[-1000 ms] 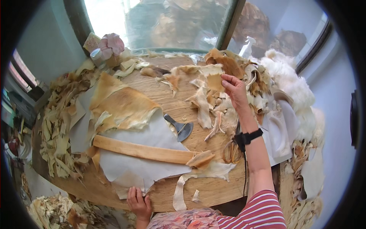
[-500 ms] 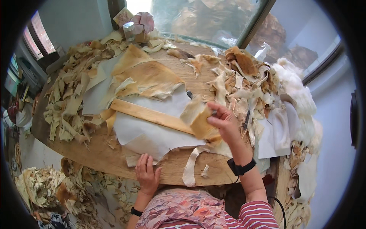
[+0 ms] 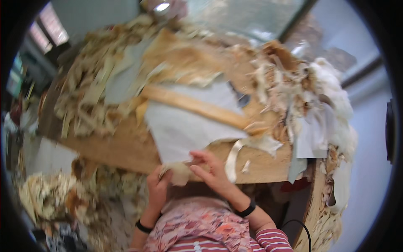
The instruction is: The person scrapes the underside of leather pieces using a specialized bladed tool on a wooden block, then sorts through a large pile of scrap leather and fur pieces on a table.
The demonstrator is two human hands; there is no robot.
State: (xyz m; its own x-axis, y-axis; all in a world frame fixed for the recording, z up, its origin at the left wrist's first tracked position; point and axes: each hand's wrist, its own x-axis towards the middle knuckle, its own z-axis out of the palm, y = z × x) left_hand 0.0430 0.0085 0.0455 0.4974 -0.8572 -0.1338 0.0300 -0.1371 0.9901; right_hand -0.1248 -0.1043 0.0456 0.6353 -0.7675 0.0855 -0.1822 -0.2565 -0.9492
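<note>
At the near edge of the wooden table (image 3: pixel 268 166), both hands hold a small tan and cream scrap of hide (image 3: pixel 179 172). My left hand (image 3: pixel 157 187) grips it from below and to the left. My right hand (image 3: pixel 210 168) pinches it from the right, fingers spread over the table edge. Just above the scrap lies a large pale grey sheet of leather (image 3: pixel 184 126), crossed by a long tan strip (image 3: pixel 197 107). The picture is blurred by head movement.
Heaps of tan and cream leather offcuts (image 3: pixel 88 105) cover the left and far side of the table. White fleece and scraps (image 3: pixel 327 92) pile up at the right. A dark tool (image 3: pixel 242 100) lies behind the strip. More offcuts (image 3: pixel 50 197) lie on the floor at lower left.
My right hand has come from the far right heap to the near table edge carrying a hide scrap. The left hand has risen to take hold of it. The view has tilted down.
</note>
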